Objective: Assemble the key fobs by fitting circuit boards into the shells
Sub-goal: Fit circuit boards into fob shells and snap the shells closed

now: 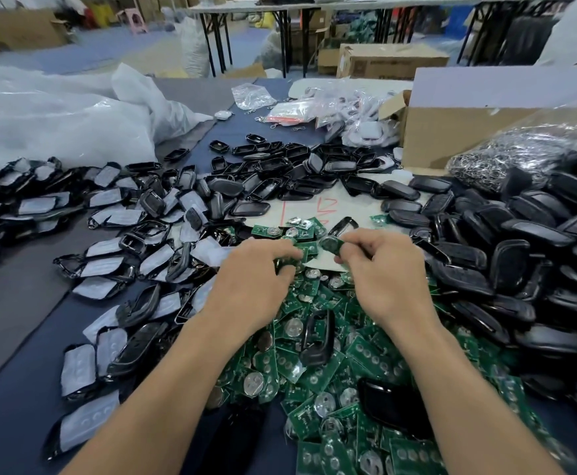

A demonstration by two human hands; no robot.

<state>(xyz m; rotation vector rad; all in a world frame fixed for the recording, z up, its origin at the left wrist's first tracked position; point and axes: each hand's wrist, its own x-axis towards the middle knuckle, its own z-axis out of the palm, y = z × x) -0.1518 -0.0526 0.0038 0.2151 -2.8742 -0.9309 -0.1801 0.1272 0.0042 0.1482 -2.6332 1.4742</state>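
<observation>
Though red writing (326, 209) on paper (301, 207) is illegible, left hand (256, 272) grips a board (285, 264), right hand (383, 269) pinches a second board (330, 245).

Workroom, rear:
- Folding tables (256, 8): pale tops, black legs.
- Floor (84, 53): bluish-grey.
- Cardboard boxes (391, 60): brown, standing near the tables.
- Pink stool (137, 18): far left.
- White sacks (194, 42): bulging.
- Light: even.

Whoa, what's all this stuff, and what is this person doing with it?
A person is assembling key fobs at a table. The left hand grips a green circuit board and the right hand pinches a second board, both over a heap of boards. Black shells lie piled to the left and right. No shell is plainly in either hand yet.
</observation>
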